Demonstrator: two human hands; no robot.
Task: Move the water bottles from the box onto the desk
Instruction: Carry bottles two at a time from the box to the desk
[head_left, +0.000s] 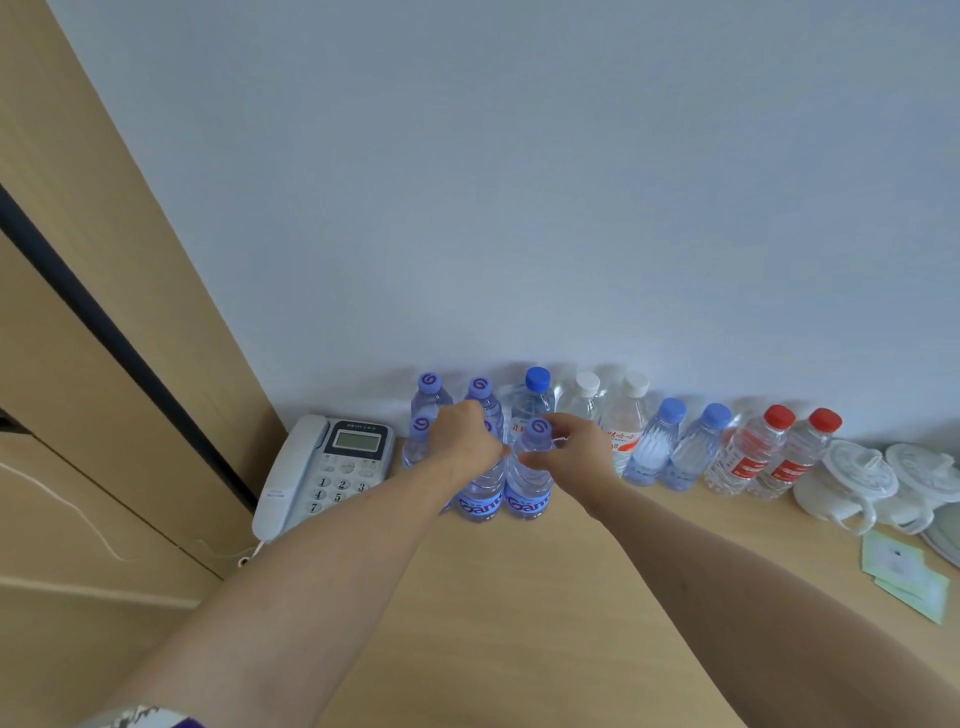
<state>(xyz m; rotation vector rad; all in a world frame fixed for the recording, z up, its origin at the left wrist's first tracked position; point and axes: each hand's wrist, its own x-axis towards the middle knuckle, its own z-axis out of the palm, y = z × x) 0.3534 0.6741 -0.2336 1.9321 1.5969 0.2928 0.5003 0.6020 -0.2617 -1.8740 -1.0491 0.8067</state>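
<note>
Bench (519, 597): bottles ranked along wall. Left hand (465, 434), grip wrapped round one bottle (480, 493); right hand (566, 447) pinches neighbour (530, 483), seemingly setting both upright. Box unseen.

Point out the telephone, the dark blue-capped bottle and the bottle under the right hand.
telephone (358, 442): head view, display.
dark blue-capped bottle (537, 379): head view, cap.
bottle under the right hand (528, 501): head view, blue label.
</note>
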